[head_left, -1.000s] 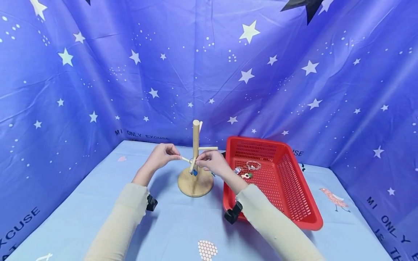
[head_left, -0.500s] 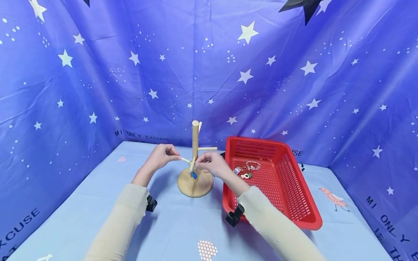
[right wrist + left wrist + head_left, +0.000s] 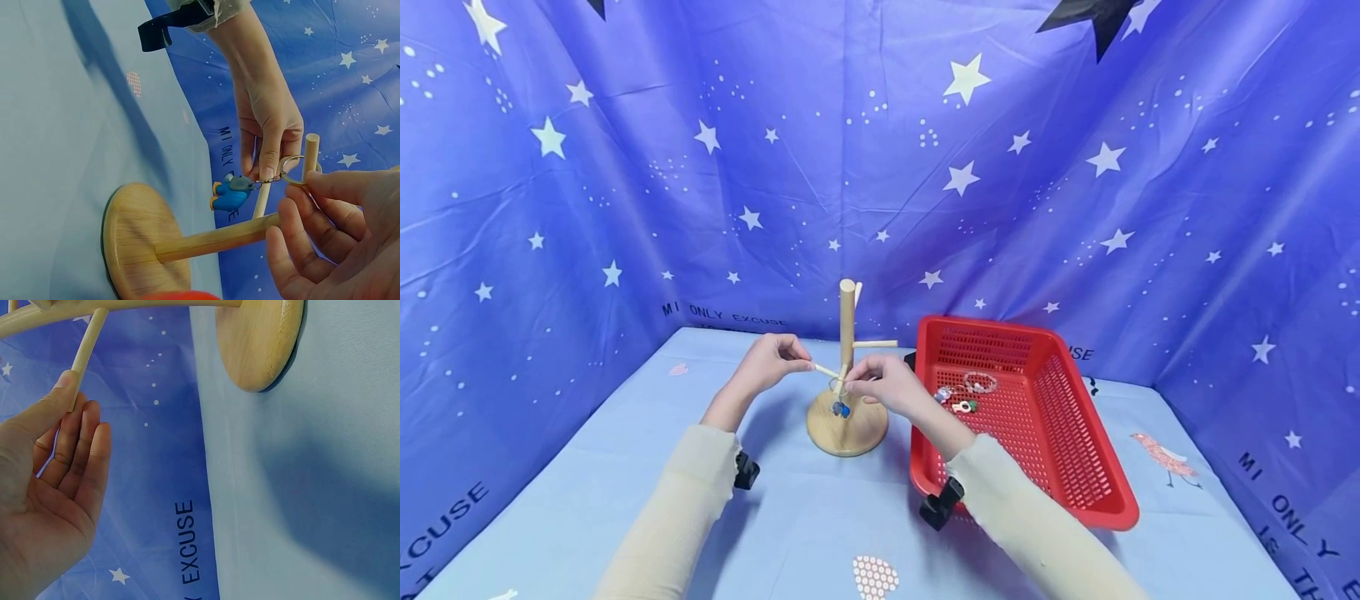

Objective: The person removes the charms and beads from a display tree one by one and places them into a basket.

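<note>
A wooden peg stand (image 3: 847, 321) with a round base (image 3: 847, 433) stands upright on the table. My left hand (image 3: 772, 363) pinches the end of a side peg (image 3: 89, 347) between thumb and fingers. At another peg (image 3: 310, 153), pointing toward the front, is a keychain whose metal ring (image 3: 294, 167) is around the peg. Its small blue figure (image 3: 231, 195), with a grey top and yellow feet, hangs from a short chain. My right hand (image 3: 889, 385) pinches the ring at the peg, with the thumb on it; the other fingertips are partly hidden in the head view.
A red plastic basket (image 3: 1123, 500) stands to the right of the stand. In it lie a beaded bracelet (image 3: 981, 382), a keychain with green and white parts (image 3: 964, 407) and a pale figure charm (image 3: 943, 394). A starry blue curtain (image 3: 700, 192) hangs behind the table.
The right hand has shifted slightly, and the keychain's ring and blue figure show more plainly, hanging a little lower and farther left. The left hand keeps its pinch on the peg.
</note>
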The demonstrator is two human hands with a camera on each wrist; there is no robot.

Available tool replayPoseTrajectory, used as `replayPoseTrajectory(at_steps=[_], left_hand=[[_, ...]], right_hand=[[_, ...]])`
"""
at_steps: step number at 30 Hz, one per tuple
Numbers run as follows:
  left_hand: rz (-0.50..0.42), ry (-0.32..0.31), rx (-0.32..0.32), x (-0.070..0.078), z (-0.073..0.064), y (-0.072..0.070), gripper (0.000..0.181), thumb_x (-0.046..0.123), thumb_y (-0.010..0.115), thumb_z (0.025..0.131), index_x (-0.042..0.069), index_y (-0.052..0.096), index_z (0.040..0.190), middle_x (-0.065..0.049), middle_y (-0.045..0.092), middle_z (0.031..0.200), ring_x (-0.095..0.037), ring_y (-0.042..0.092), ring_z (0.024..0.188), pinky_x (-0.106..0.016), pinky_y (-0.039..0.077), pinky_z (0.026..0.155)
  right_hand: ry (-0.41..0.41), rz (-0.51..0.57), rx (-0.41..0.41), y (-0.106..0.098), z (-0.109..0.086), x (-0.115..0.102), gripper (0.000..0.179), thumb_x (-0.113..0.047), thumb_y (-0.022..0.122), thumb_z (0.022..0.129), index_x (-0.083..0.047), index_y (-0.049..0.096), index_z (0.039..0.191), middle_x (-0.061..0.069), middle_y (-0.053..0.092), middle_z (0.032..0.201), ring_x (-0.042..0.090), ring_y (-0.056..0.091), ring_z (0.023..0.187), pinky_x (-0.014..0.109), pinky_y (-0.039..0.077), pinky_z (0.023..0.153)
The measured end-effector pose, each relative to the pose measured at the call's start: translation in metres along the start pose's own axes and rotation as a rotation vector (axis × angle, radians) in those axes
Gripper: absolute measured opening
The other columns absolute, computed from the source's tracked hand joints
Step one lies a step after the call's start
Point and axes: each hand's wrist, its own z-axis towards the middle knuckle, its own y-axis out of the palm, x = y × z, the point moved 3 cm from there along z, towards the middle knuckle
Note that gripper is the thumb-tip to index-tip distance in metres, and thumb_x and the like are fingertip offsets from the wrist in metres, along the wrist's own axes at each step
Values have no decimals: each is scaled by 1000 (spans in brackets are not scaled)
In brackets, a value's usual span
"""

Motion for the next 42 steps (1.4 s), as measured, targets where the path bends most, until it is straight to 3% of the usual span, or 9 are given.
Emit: replayPoseTrajectory(at_steps=[6, 14, 28, 34, 42], left_hand=[[2, 3, -2, 1, -1, 0, 8, 8, 78, 84, 5, 71, 85, -8, 74, 83, -12, 62, 71, -29, 50, 69], [0, 4, -6, 1, -1, -1, 8, 8, 78, 85, 4, 71, 85, -9, 74, 84, -12, 61, 72, -29, 50, 69], [7, -4, -6, 0, -2, -1, 9, 9, 78, 85, 4, 71, 86, -9, 74, 84, -13, 61, 72, -29, 49, 69], [5, -5, -7, 1, -2, -1, 8, 9, 78, 85, 4, 71, 86, -9, 74, 84, -13, 61, 72, -29, 49, 69], [-2, -5, -9, 1, -2, -1, 8, 9, 78, 84, 4, 71, 86, -9, 74, 83, -13, 61, 72, -30, 49, 69]], right_hand=[[-10, 3, -4, 1, -2, -2, 10, -8, 69, 91, 0, 72, 96, 13, 74, 93, 10, 67, 82, 43, 60, 81], [-9, 16, -32, 1, -6, -5, 11, -8, 69, 91, 0, 72, 98, 16, 74, 96, 6, 65, 80, 29, 59, 75], [-22, 13, -58, -1, -14, -5, 11, -8, 68, 92, 1, 70, 98, 19, 73, 98, 10, 67, 83, 40, 60, 80], [-15, 22, -65, -2, -19, -7, 12, -8, 68, 91, 1, 70, 99, 20, 73, 97, 7, 65, 80, 34, 60, 78], [-27, 28, -78, -4, -22, -7, 14, -10, 69, 92, 1, 70, 100, 15, 74, 95, 8, 66, 82, 34, 59, 79]])
